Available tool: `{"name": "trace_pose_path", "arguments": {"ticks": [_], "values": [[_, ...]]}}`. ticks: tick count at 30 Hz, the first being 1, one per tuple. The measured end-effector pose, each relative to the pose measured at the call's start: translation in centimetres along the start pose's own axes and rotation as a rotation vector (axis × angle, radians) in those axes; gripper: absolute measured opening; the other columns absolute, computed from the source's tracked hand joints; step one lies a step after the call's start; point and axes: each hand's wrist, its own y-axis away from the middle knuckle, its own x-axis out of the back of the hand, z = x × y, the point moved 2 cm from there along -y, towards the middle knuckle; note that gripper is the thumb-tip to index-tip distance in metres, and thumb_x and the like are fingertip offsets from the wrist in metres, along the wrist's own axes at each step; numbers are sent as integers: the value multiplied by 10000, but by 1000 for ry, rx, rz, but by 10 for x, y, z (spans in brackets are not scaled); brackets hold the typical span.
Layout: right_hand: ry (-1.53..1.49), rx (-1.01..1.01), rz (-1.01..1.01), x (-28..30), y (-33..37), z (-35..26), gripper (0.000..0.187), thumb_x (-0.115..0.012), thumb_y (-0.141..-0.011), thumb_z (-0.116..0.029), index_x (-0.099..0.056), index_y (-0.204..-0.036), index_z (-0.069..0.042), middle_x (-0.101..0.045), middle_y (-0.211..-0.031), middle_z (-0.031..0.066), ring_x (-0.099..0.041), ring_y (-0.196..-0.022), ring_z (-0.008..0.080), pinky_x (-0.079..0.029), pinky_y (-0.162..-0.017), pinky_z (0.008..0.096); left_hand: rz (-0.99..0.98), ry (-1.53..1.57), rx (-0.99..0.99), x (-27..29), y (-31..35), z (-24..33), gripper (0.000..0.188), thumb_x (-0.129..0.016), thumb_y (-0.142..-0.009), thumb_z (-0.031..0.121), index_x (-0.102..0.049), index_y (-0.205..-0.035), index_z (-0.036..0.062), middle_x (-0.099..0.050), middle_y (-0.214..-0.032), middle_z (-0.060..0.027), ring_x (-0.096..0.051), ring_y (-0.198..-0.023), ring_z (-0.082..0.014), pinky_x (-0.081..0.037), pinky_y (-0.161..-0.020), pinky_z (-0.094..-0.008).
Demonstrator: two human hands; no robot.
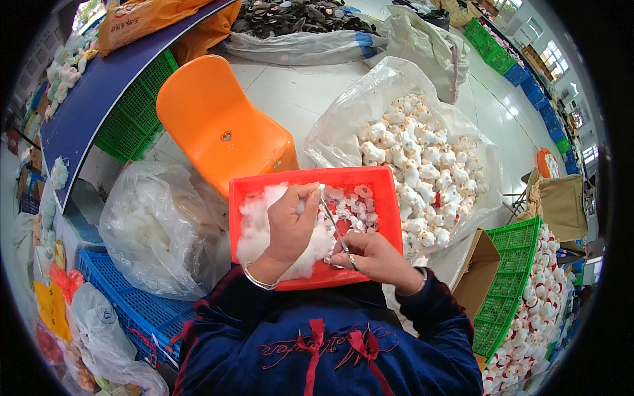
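A red plastic tray rests at my lap. White fluffy stuffing fills its left side, and small pale fabric pieces lie on its right. Over the stuffing, my left hand pinches a small white fabric piece between thumb and fingertips. My right hand is closed around the ringed handles of long metal forceps, above the tray's right side. The forceps' thin tip points up toward the white piece; whether it is inside the piece is too small to tell.
An orange chair stands just beyond the tray. A clear bag of small white plush pieces lies front right. On the left are a clear bag of stuffing and a blue crate; a green crate stands at right.
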Motion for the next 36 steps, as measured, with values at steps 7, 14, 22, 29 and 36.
{"name": "trace_pose_path", "arguments": {"ticks": [7,14,22,29,36], "values": [[151,34,277,-22,-10,-12,320,-796,-922,-303,-692,-954,-2,-603,-663,64,-564,-612,125,-454,-571,317,0,292,134,-1,-1,-4,167,-671,-1014,75,-677,-1156,-14,-710,-904,-40,-657,-710,-77,-511,-614,-240],[744,167,367,2,-2,-19,432,-838,-809,-330,-703,-1094,-35,-694,-860,134,-670,-852,334,-515,-776,445,-143,181,308,8,-12,6,136,-587,-1034,50,-678,-1100,-25,-753,-998,-83,-606,-637,-66,-492,-597,-210],[860,264,482,17,4,-32,609,-876,-737,-363,-649,-1200,-38,-611,-1172,163,-542,-1146,378,-444,-932,475,-138,240,365,11,-14,-3,121,-640,-996,37,-680,-1086,-33,-750,-950,-65,-606,-629,-55,-504,-570,-220],[918,201,512,7,-5,-33,622,-889,-706,-381,-660,-1190,-63,-607,-1158,143,-541,-1128,361,-432,-900,472,-64,118,269,7,-12,3,141,-683,-969,40,-662,-1087,-33,-755,-929,-84,-666,-682,-72,-551,-592,-235],[868,150,437,9,-5,-22,337,-826,-799,-323,-740,-1040,-104,-684,-859,67,-627,-860,294,-455,-774,442,-57,70,239,11,-13,-1,134,-671,-977,41,-648,-1085,-33,-756,-910,-88,-709,-721,-99,-577,-614,-254]]}}
